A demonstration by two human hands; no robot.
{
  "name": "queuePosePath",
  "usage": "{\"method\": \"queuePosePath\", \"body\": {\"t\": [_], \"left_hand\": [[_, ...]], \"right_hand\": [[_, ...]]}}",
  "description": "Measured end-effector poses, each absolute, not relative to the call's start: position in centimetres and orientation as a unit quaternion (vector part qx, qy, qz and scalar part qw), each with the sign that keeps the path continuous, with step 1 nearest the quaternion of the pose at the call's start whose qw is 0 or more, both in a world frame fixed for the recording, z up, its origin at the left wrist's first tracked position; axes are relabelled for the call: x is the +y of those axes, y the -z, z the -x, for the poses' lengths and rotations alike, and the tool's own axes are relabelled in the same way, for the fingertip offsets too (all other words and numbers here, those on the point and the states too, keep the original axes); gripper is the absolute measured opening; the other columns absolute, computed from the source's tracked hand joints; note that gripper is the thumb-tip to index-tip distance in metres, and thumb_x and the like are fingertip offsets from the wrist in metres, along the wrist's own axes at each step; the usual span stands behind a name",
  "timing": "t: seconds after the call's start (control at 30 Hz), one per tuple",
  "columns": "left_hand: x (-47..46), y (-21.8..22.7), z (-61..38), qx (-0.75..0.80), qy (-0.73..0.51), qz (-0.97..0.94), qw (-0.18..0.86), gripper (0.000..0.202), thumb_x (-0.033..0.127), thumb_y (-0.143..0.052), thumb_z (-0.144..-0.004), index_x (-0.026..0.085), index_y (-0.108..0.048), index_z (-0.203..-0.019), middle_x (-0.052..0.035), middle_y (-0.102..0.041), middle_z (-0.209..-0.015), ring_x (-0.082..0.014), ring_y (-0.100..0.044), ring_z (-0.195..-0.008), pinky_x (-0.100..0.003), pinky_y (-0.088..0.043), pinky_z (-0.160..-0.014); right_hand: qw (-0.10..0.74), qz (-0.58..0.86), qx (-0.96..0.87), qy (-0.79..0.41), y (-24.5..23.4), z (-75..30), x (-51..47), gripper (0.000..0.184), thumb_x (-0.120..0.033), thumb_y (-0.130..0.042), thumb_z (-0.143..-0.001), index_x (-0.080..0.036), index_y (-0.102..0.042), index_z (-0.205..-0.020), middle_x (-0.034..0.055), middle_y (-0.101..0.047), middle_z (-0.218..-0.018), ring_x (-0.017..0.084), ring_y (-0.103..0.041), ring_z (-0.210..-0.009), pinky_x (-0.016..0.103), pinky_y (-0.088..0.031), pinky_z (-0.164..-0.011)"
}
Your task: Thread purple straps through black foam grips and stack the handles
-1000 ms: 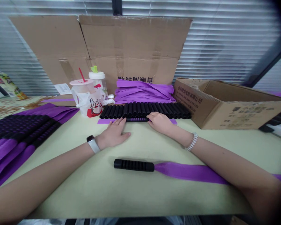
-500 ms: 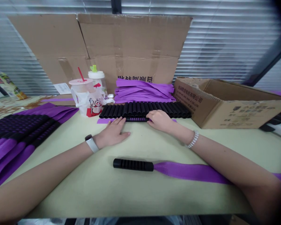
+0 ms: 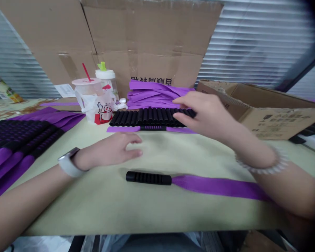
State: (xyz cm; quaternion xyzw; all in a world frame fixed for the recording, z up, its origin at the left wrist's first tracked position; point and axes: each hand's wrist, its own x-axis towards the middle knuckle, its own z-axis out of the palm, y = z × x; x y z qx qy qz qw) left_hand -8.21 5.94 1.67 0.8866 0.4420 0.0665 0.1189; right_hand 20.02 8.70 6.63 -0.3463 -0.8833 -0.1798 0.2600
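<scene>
Pale green tabletop [image 3: 76, 206] is seen, with a flattened cardboard sheet [image 3: 147, 31] propped behind. Right hand [image 3: 207, 117] is held open, fingers [image 3: 189, 105] spread over the right end of a row of black ribbed grips [image 3: 149, 117]; contact cannot be told. Left hand [image 3: 112, 148] is held empty and loosely open, just beyond a single black grip [image 3: 148, 178] with a purple strap [image 3: 217, 186] attached. Open cardboard box [image 3: 262, 112] is placed at right; contents cannot be made out. Plastic cup [image 3: 88, 87] with a red straw [image 3: 86, 71] is set in a white bag [image 3: 101, 113].
</scene>
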Motion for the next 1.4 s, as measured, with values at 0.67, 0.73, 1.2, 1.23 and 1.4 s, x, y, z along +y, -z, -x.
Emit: {"method": "queuePosePath", "body": {"t": [0.67, 0.73, 1.2, 1.23, 1.4], "left_hand": [[0.3, 1.9, 4.5, 0.371, -0.116, -0.902, 0.189, 0.036, 0.026, -0.059, -0.086, 0.026, -0.06, -0.122, -0.0032, -0.064, -0.107, -0.0193, -0.061, -0.097, -0.035, -0.048, -0.09], [0.3, 1.9, 4.6, 0.367, -0.114, -0.901, 0.202, 0.033, 0.025, -0.059, -0.086, 0.028, -0.062, -0.119, -0.0019, -0.064, -0.105, -0.0185, -0.061, -0.095, -0.033, -0.048, -0.089], [0.0, 2.2, 4.0, 0.328, -0.137, -0.913, 0.2, 0.019, 0.026, -0.053, -0.091, 0.022, -0.068, -0.102, -0.0013, -0.066, -0.091, -0.0173, -0.06, -0.085, -0.03, -0.047, -0.078], [0.0, 2.2, 4.0, 0.328, -0.136, -0.914, 0.199, 0.019, 0.027, -0.053, -0.092, 0.022, -0.068, -0.101, -0.0014, -0.066, -0.091, -0.0173, -0.06, -0.085, -0.03, -0.047, -0.078], [-0.2, 2.0, 3.9, 0.332, -0.125, -0.914, 0.199, 0.022, 0.028, -0.049, -0.094, 0.022, -0.068, -0.105, -0.0014, -0.066, -0.091, -0.017, -0.06, -0.085, -0.03, -0.046, -0.078]], "right_hand": [[0.077, 0.366, -0.91, -0.178, 0.3, -21.0, 0.2, 0.013, -0.016, -0.063, -0.086, -0.016, -0.071, -0.096, 0.0033, -0.062, -0.084, 0.018, -0.057, -0.081, 0.031, -0.044, -0.075], [0.089, 0.362, -0.909, -0.186, 0.6, -20.9, 0.2, 0.011, -0.015, -0.061, -0.088, -0.016, -0.071, -0.092, 0.003, -0.062, -0.082, 0.017, -0.057, -0.079, 0.029, -0.043, -0.073], [0.097, 0.313, -0.921, -0.21, 1.2, -19.8, 0.6, 0.02, -0.008, -0.054, -0.089, -0.013, -0.063, -0.072, 0.0011, -0.055, -0.07, 0.014, -0.052, -0.069, 0.026, -0.038, -0.065], [0.1, 0.308, -0.924, -0.203, 1.3, -19.7, 0.5, 0.021, -0.008, -0.053, -0.089, -0.013, -0.062, -0.071, 0.0013, -0.055, -0.07, 0.014, -0.052, -0.069, 0.026, -0.038, -0.065], [0.112, 0.308, -0.925, -0.193, 1.6, -19.2, 0.4, 0.022, -0.008, -0.05, -0.09, -0.013, -0.063, -0.072, 0.0022, -0.055, -0.07, 0.015, -0.051, -0.069, 0.026, -0.039, -0.064]]}}
